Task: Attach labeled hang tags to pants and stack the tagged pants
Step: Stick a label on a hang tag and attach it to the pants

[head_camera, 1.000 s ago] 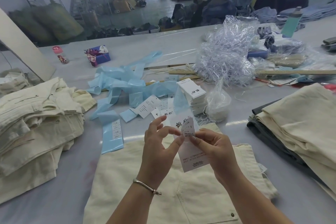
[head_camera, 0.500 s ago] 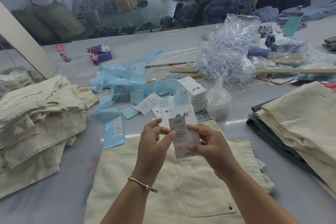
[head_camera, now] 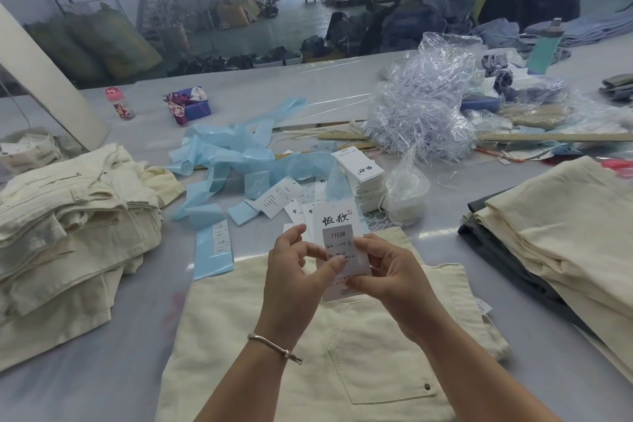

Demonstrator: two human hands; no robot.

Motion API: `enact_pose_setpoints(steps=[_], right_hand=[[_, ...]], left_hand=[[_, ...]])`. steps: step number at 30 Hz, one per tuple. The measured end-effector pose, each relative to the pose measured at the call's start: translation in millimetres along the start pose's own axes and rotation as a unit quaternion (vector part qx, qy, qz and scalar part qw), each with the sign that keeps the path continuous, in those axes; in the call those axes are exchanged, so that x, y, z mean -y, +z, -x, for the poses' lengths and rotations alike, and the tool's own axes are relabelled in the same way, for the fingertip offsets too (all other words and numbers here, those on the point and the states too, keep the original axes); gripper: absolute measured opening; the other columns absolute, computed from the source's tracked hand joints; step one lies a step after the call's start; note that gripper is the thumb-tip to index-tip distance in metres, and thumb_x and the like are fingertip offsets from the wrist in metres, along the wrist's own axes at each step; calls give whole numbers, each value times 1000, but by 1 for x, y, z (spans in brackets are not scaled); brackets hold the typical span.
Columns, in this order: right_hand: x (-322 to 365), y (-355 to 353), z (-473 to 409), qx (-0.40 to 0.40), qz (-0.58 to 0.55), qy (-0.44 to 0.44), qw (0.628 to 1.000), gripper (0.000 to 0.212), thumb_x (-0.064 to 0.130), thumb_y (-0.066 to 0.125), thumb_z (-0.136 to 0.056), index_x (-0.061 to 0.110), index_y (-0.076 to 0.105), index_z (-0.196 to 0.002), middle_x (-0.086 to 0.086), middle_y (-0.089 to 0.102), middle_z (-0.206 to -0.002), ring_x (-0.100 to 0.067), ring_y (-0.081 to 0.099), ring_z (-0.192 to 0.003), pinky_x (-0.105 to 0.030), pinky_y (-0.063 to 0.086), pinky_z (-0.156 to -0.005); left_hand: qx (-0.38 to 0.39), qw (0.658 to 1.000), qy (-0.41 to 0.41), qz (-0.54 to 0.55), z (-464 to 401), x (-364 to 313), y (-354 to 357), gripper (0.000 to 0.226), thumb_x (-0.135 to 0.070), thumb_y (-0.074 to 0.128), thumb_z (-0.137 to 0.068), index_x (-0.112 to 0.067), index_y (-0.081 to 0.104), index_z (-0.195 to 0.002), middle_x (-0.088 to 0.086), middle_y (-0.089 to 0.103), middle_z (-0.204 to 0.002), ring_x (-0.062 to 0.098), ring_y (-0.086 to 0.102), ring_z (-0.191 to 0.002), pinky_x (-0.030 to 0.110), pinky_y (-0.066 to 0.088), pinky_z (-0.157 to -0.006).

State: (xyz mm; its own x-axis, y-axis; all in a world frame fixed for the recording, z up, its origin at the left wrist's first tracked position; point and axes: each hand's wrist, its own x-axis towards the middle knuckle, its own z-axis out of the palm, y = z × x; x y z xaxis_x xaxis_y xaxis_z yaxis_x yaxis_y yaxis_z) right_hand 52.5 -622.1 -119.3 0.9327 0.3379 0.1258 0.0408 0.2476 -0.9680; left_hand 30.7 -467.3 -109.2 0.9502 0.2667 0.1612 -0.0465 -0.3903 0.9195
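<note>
A white hang tag (head_camera: pixel 337 221) with a grey size sticker reading 1103# is held upright above cream pants (head_camera: pixel 342 353) laid flat in front of me. My left hand (head_camera: pixel 298 271) presses its thumb on the sticker's lower part. My right hand (head_camera: pixel 387 271) pinches the tag's right edge and lower corner. A pile of cream pants (head_camera: pixel 68 216) lies at the left. Another folded stack of cream and dark pants (head_camera: pixel 565 243) lies at the right. Loose tags and a stack of tags (head_camera: pixel 359 175) sit just beyond my hands.
Blue sticker backing strips (head_camera: pixel 222 161) litter the table's middle. A heap of clear plastic (head_camera: pixel 421 113) and a bag of string (head_camera: pixel 404 195) lie behind the tags. A wooden ruler (head_camera: pixel 548 137), a small bottle (head_camera: pixel 120 103) and a purple box (head_camera: pixel 191 106) stand farther back.
The sticker, pinched at the tag's top one second ago, now lies flat on the tag. My left thumb has slid down over it, and the tag sits slightly lower.
</note>
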Motion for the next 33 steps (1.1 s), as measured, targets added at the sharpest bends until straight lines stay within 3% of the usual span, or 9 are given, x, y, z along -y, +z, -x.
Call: enact_pose_setpoints(steps=[7,9,12,15,18,22,26,30,33], right_hand=[[5,2,5,2,-2,-19,1000,51,-23,64,-73,11,71,-110,-18,62,-103,-28,67,-98,-35,57,-79],[4,3,6,-6,-5,-21,1000,46,-23,64,-74,6,70,-110,-25,58,-106,-33,66,-101,-39,57,-83],[2,5,7,-25,4,-21,999,44,-23,63,-75,0,68,-112,-29,54,-110,-36,63,-104,-46,55,-89],[2,5,9,-41,0,-28,999,49,-26,62,-73,9,72,-104,-14,63,-102,-29,67,-98,-40,58,-83],[2,5,12,-57,-29,-22,998,55,-28,63,-69,17,71,-99,8,67,-92,-14,69,-93,-24,56,-75],[6,3,12,-62,-57,-20,996,41,-13,69,-67,15,76,-96,-9,70,-95,-17,68,-87,-27,56,-72],[8,2,9,-95,-133,16,986,28,-1,74,-66,8,75,-93,-17,73,-96,-25,69,-85,-30,56,-73],[11,0,0,-147,-154,37,976,32,6,78,-56,10,75,-88,-14,74,-89,-21,69,-80,-25,56,-65],[14,-5,-6,-177,-143,45,973,30,3,77,-62,6,71,-91,-12,74,-90,-21,69,-81,-26,56,-66]], left_hand=[[-16,999,28,-43,6,-6,3,30,-28,87,-67,-29,58,-76,-4,47,-136,13,50,-124,33,49,-93],[-20,997,39,-59,9,-7,4,41,-30,88,-65,-36,50,-78,2,52,-131,11,56,-114,23,46,-93],[-18,996,37,-82,14,-6,8,40,-36,88,-63,-31,52,-79,-4,47,-135,-1,58,-88,2,41,-71],[-29,996,39,-79,16,-6,9,60,-44,87,-61,-36,52,-108,-13,50,-125,-2,62,-76,4,44,-61],[-10,999,37,-21,16,-6,6,104,-37,89,-63,-47,25,-144,-15,64,-99,0,66,-73,16,53,-63],[21,991,30,131,19,-6,11,96,-9,79,-77,-41,22,-148,1,75,-88,19,72,-84,41,59,-77],[44,964,-14,263,19,-8,14,89,6,72,-79,-36,28,-143,11,75,-91,25,72,-89,29,58,-72],[67,963,-20,259,21,-5,15,87,12,70,-78,-36,32,-140,15,75,-91,28,72,-89,38,58,-77],[94,961,-35,257,21,1,16,84,11,71,-78,-35,36,-138,16,74,-90,26,71,-89,34,57,-76]])
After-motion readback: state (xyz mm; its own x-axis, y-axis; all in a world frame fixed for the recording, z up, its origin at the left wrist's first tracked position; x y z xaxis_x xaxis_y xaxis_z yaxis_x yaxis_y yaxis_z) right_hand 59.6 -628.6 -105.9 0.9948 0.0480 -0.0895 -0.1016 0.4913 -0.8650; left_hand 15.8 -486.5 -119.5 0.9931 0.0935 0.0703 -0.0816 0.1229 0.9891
